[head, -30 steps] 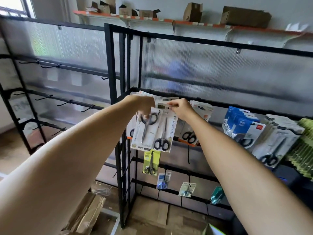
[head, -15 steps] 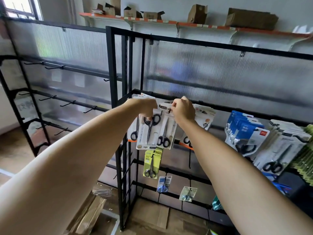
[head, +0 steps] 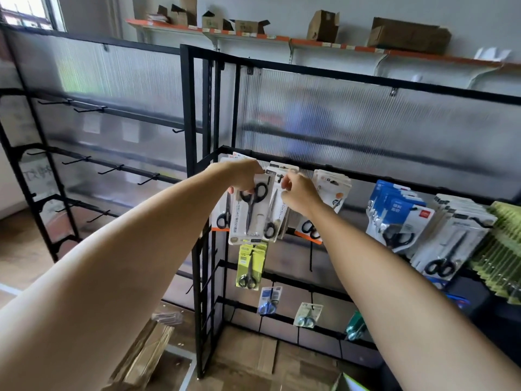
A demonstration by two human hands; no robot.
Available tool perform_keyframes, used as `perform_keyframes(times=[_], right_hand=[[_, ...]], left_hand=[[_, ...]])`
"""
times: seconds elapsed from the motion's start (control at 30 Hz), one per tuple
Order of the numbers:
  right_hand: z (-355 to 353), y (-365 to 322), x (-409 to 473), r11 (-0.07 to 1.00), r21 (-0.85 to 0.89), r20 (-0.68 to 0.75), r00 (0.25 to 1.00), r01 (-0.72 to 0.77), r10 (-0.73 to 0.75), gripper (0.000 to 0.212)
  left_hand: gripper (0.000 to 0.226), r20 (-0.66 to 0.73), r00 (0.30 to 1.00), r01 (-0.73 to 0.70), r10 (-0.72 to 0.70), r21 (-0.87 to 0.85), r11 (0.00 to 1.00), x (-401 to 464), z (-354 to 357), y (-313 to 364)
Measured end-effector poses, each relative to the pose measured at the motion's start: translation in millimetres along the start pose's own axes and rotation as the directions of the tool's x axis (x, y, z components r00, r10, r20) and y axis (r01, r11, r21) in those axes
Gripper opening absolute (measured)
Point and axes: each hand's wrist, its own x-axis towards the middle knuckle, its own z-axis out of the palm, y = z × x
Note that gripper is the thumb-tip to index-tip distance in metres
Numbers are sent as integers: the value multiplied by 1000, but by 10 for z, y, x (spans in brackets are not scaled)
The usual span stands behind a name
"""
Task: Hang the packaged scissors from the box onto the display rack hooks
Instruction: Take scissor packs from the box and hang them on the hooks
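At the rack's (head: 210, 114) upper bar, the left hand (head: 244, 176) grips 1 pack (head: 251, 213) by its top; the right hand (head: 298, 193) pinches a second pack (head: 277, 213) at its hang hole. Align that hole with the hook tip, then slide the pack fully back.

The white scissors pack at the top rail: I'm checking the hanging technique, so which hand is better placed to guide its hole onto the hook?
Probably the right hand. Its fingers pinch near the top edge of a pack, by the hook, while the left hand grips the white scissors pack higher on its left side, steadying it.
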Motion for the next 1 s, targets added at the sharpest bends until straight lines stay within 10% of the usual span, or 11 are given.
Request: perform_keyframes(times=[0.23, 0.37, 0.6, 0.87, 1.0], right_hand=[[263, 96, -455, 972, -143, 414, 881, -187, 230, 38], [358, 97, -605, 974, -169, 392, 896, -152, 208, 19], [-23, 227, -668, 985, -71, 232, 958, -157, 170, 10], [-214, -60, -486, 983, 116, -82, 985, -144, 154, 16], [-207, -150, -370, 992, 35, 17, 992, -122, 122, 18]], left_hand=[[51, -22, 1000, -12, 7, -214, 977, -226, -82, 1], [70, -36, 999, 4, -14, -262, 965, -383, -106, -5], [38, -73, 994, 84, -78, 80, 993, -627, -49, -225], [20, -40, 999, -31, 30, -32, 999, -451, 86, -119], [13, -48, 994, -100, 97, -64, 993, -378, 124, 17]])
